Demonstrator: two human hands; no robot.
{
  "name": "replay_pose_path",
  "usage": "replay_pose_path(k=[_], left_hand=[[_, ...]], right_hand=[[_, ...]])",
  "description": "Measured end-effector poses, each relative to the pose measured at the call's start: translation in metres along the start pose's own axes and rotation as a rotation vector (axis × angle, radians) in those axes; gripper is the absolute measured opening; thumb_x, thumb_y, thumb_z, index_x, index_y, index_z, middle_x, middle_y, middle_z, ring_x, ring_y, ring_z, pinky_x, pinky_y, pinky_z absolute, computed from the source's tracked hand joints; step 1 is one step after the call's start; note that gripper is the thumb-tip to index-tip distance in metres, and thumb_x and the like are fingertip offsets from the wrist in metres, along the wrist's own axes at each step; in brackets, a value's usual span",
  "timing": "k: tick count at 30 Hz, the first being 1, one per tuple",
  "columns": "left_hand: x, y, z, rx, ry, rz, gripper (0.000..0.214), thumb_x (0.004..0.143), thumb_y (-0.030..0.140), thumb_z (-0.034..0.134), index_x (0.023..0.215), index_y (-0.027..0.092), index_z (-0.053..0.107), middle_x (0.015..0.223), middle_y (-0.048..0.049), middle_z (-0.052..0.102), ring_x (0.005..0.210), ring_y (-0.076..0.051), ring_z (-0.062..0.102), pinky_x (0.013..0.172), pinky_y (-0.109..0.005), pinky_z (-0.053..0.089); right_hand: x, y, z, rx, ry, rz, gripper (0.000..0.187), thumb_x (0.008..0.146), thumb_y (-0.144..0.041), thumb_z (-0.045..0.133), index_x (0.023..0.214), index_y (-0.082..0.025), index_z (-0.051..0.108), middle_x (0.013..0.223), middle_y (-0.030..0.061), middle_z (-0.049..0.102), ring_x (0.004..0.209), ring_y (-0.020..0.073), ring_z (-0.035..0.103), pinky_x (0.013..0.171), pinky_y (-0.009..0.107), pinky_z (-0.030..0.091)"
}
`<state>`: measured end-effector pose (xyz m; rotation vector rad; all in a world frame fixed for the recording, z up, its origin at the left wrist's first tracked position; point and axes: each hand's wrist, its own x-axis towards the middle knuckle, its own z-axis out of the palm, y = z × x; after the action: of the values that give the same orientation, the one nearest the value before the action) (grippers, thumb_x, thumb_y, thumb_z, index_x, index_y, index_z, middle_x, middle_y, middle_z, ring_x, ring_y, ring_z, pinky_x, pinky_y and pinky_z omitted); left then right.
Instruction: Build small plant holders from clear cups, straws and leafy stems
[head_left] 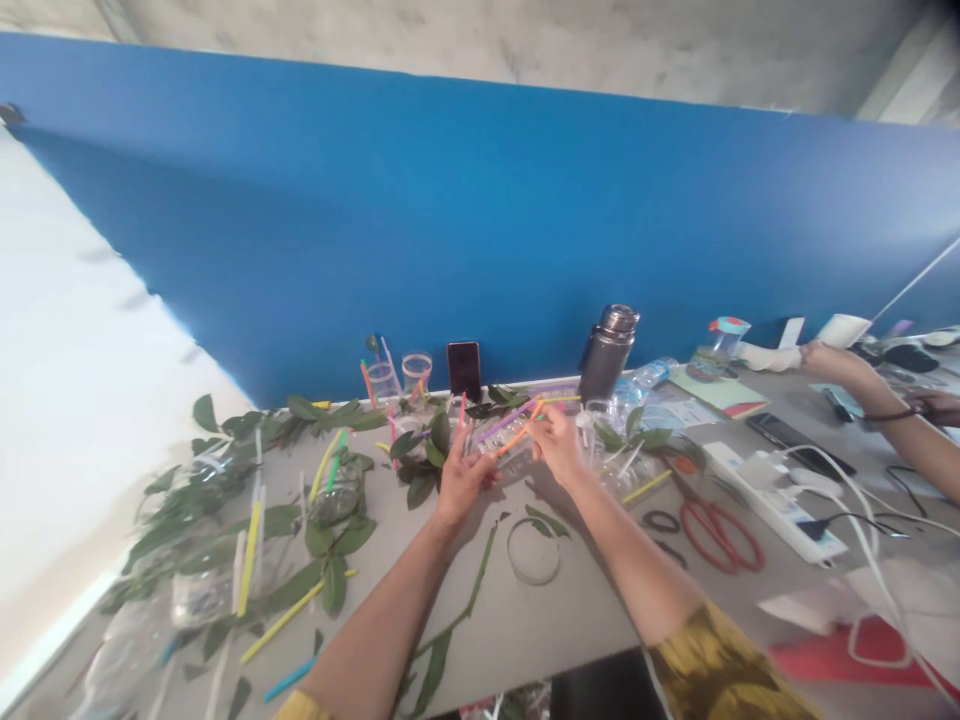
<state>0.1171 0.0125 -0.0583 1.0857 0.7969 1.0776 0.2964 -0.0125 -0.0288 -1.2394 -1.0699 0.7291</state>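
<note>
Both forearms reach forward, converging. Left hand: one finger up, others curled toward the right hand, grip unclear. Right hand: fingers bent, pinching, turned inward. Hands close together, apart. Both wrists low, roughly straight.

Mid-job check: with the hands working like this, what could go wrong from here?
The thin orange plastic straw between the left hand and the right hand could kink if pressed too hard. The red-handled metal scissors lie to the right of the right forearm, so a sideways sweep might knock them. The dark-screened smartphone stands upright before the blue wall and could topple if bumped.
</note>
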Motion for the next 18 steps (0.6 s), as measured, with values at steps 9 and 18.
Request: replay_pose_path(k=[9,18], left_hand=[[-0.001,0.006,0.0,-0.108,-0.086,-0.051,0.079,0.067,0.046,0.092,0.133,0.017,0.059,0.095,-0.0073,0.076,0.062,-0.016,0.07,0.054,-0.025,0.05],[0.0,0.008,0.002,-0.126,0.004,-0.008,0.08,0.072,0.038,0.088,0.142,0.019,0.054,0.091,-0.0034,0.074,0.063,-0.014,0.07,0.052,-0.022,0.048]], right_hand=[[-0.017,-0.028,0.002,-0.003,0.082,-0.042,0.056,0.093,-0.075,0.049,0.111,-0.023,0.064,0.051,-0.0005,0.061,0.038,0.0185,0.054,0.041,0.029,0.037],[-0.018,-0.027,0.003,-0.089,0.077,-0.145,0.059,0.09,-0.064,0.061,0.134,-0.024,0.061,0.124,0.0161,0.074,0.049,0.0191,0.067,0.057,0.039,0.057]])
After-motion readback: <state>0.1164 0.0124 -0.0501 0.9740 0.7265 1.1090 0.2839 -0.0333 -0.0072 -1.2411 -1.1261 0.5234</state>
